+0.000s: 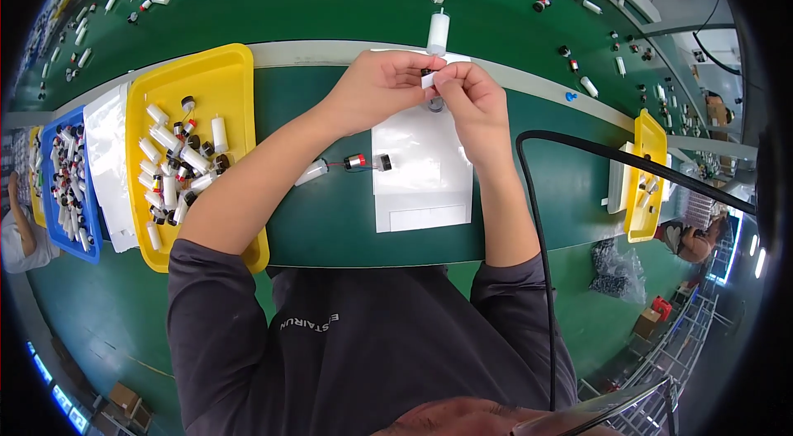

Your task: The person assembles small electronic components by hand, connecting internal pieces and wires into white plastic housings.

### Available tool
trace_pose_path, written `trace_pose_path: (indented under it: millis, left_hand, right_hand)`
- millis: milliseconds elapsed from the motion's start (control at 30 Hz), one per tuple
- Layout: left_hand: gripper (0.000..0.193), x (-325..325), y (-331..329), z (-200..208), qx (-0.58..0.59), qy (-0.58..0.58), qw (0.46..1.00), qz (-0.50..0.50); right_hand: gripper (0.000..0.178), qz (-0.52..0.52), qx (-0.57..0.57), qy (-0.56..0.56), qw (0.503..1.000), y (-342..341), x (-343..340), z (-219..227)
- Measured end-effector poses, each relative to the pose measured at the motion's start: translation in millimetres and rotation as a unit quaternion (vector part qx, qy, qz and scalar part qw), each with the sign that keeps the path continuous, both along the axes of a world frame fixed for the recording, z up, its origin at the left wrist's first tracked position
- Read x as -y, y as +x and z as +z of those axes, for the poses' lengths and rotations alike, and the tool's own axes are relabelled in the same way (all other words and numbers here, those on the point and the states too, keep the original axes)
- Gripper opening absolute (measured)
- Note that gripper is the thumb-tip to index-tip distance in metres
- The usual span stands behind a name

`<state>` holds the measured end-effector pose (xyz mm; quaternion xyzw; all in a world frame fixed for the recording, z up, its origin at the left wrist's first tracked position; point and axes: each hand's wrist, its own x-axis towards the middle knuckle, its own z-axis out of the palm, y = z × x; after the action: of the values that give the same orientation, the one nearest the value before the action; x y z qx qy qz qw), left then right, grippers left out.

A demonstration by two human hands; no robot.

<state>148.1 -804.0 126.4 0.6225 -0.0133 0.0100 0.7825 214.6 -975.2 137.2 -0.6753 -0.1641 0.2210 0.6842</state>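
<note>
Containers: a yellow tray (pixel 239 81), left of the hands, bears a heap of white cylinders with black and red-banded parts; beyond it, a blue tray (pixel 93 252) is crowded with similar pieces, and a smaller yellow tray (pixel 643 227) at far right carries a few. Surface: the green desk (pixel 330 229) bears a glossy white sheet (pixel 421 180), a wired assembly (pixel 355 161) partly overlapping its left edge. Past a pale rail, a green surface is scattered with more parts; a plastic bag (pixel 619 271) lies on the green floor at right. Above the sheet, the left hand (pixel 376 89) and right hand (pixel 475 101) meet; each grip is narrow, fingertips pinched about a small white piece (pixel 428 81). A large white cylinder (pixel 438 31) stands just beyond. A black cable (pixel 595 146) crosses before the smaller yellow tray.
</note>
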Motion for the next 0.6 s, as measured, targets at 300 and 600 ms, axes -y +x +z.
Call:
trace_pose_path:
  millis: [300,600]
  left_hand:
    - [0.037,7,-2,8,-0.026,-0.038,0.999,0.003]
    - [0.033,-10,16,8,0.029,-0.053,0.993,0.103]
  right_hand:
    - [0.012,-0.085,0.129,0.048,0.987,-9,0,-5]
    - [0.022,0.001,0.387,-0.091,0.917,-8,19,18]
